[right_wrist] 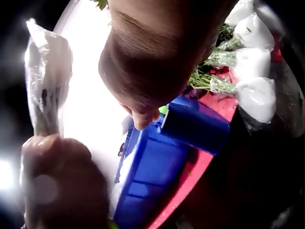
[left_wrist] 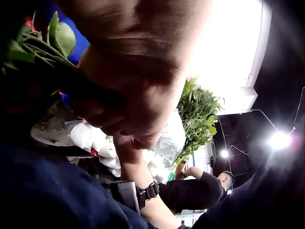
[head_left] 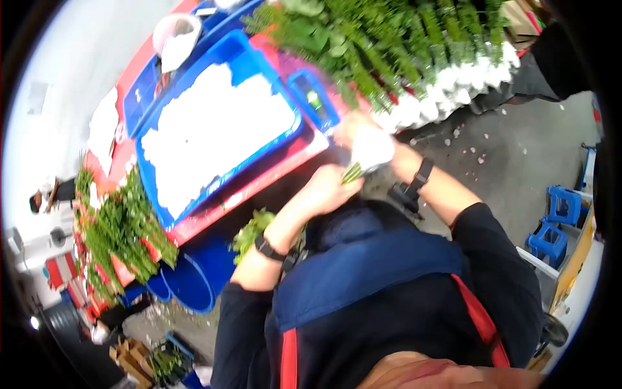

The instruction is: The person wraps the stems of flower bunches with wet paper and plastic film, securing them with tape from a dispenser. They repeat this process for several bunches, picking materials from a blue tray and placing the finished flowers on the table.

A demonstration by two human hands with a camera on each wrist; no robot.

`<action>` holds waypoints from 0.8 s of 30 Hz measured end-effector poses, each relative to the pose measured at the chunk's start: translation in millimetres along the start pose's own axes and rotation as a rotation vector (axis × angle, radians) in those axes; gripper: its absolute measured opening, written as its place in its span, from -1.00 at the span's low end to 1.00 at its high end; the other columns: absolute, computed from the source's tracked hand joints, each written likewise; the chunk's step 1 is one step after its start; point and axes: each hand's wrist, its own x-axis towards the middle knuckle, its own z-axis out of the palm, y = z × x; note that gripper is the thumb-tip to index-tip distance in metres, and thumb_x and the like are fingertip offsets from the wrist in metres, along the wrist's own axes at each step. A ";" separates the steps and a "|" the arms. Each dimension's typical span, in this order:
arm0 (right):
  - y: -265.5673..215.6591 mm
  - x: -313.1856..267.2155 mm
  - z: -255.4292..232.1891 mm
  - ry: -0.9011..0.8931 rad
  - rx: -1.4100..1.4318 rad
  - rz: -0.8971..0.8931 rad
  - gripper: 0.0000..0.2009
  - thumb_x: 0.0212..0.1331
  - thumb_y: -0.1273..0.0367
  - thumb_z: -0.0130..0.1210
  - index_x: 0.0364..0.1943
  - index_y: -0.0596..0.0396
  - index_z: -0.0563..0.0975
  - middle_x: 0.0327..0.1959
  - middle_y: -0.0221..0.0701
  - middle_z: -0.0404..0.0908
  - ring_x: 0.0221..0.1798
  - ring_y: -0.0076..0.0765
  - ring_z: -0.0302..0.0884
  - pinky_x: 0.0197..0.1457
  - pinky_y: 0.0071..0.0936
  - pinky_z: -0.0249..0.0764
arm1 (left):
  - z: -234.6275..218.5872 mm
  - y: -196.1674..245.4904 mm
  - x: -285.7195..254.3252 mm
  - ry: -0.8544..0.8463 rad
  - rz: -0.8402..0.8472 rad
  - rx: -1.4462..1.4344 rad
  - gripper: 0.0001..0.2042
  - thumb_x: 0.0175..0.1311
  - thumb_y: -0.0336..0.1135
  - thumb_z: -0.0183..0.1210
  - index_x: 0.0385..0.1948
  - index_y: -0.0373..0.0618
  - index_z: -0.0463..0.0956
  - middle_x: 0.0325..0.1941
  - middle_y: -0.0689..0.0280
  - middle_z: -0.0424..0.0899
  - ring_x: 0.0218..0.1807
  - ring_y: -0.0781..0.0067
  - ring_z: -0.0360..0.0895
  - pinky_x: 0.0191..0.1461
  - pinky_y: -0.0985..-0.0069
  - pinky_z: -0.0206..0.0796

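Observation:
In the head view my left hand grips green stems whose lower end is wrapped in a white, plastic-covered bundle. The right wrist view shows that wrapped bundle upright above my left hand. Leaves and stems come out beside my left hand in the left wrist view. My right hand is beside the small blue container. From the right wrist, my right hand has its fingertips close together at that container's edge; whether they pinch anything is unclear.
A large blue tub full of white material stands on the red table. Bouquets with white wrapped ends lie beyond my right hand. More greenery is at the left, blue stools at the right. Another person stands nearby.

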 end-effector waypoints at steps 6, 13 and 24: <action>-34.4 -9.8 13.7 0.016 -0.378 0.002 -0.89 -0.06 0.42 0.13 -0.40 0.07 0.60 -0.40 -0.30 0.61 -0.27 -0.11 0.56 -0.13 -0.28 0.48 | -8.2 -22.6 3.5 0.327 -0.075 0.198 -0.73 0.13 -0.21 0.06 -0.51 -0.31 0.47 -0.54 -0.17 0.51 -0.38 -0.21 0.53 -0.29 0.05 0.33; -116.1 15.6 37.3 -0.335 0.541 0.765 -0.82 0.07 0.38 0.10 -0.58 0.15 0.61 -0.48 -0.34 0.67 -0.48 -0.54 0.56 -0.44 -0.52 0.43 | 2.3 -61.5 -17.0 0.376 -0.283 0.652 -0.76 0.13 -0.20 0.11 -0.41 -0.23 0.53 -0.43 -0.01 0.63 -0.37 -0.07 0.60 -0.30 0.09 0.43; -130.8 109.8 17.7 -0.766 0.357 0.766 -0.68 0.05 0.50 0.12 -0.06 0.32 0.53 -0.29 -0.32 0.67 -0.49 -0.56 0.61 -0.59 -0.63 0.37 | -5.8 -22.8 -59.2 0.000 -0.299 0.532 -0.53 0.22 0.13 0.11 -0.42 -0.20 0.57 -0.45 0.02 0.62 -0.30 -0.01 0.58 -0.22 0.19 0.38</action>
